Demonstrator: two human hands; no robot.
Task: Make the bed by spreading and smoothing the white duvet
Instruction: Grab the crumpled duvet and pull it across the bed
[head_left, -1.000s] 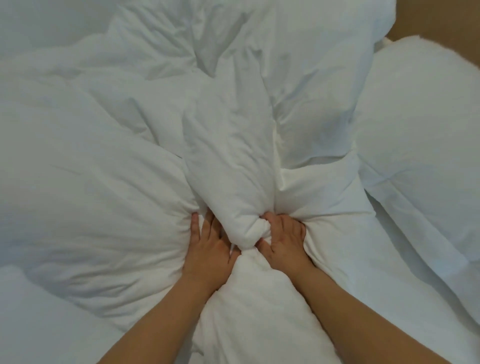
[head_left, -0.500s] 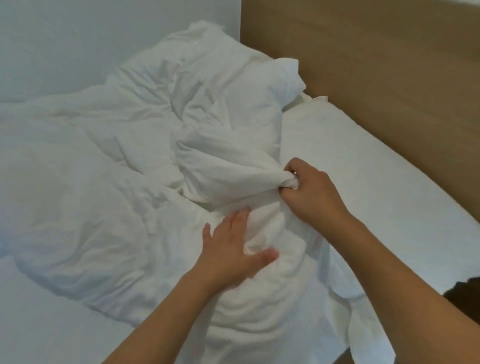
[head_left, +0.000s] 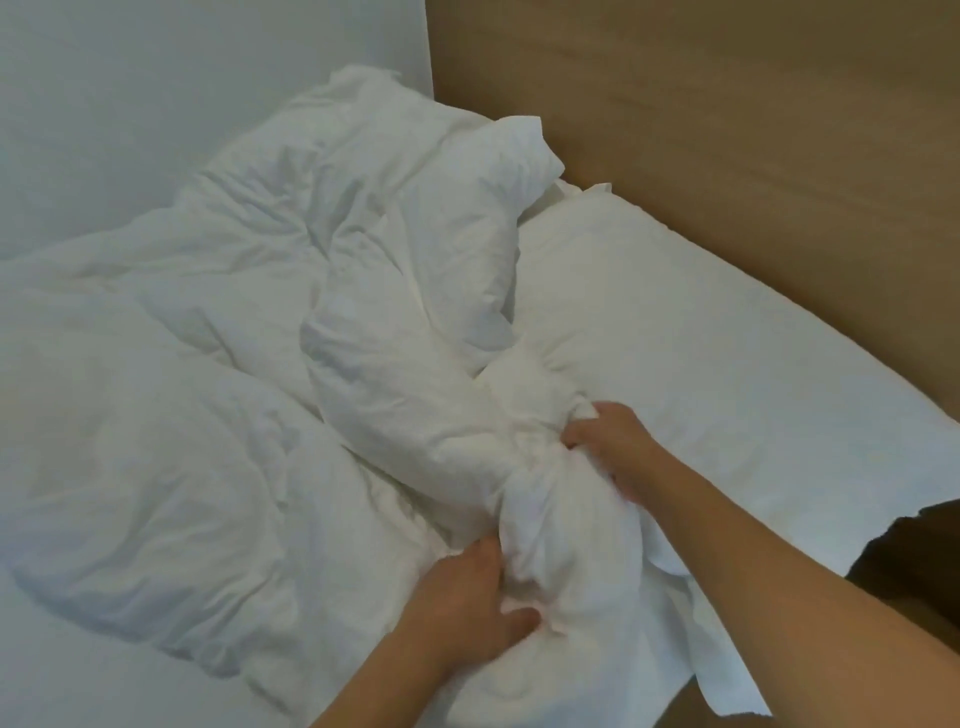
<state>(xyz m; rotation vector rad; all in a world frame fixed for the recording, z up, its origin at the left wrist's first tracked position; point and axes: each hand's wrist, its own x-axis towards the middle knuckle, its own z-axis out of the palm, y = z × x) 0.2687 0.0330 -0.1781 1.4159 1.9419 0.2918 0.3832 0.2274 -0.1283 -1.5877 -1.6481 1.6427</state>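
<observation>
Left hand (head_left: 470, 597) has slid nearer; both hands' fingers now clench the bunched duvet (head_left: 550, 525), right hand (head_left: 615, 447) above.

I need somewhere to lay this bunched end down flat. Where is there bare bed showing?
Bare sheet runs between the wooden headboard and the right hand. A smaller bare strip lies at the near left, below the duvet. The middle is crowded: the duvet is heaped from the wall to the left hand, both hands gripping its bunched end.
</observation>
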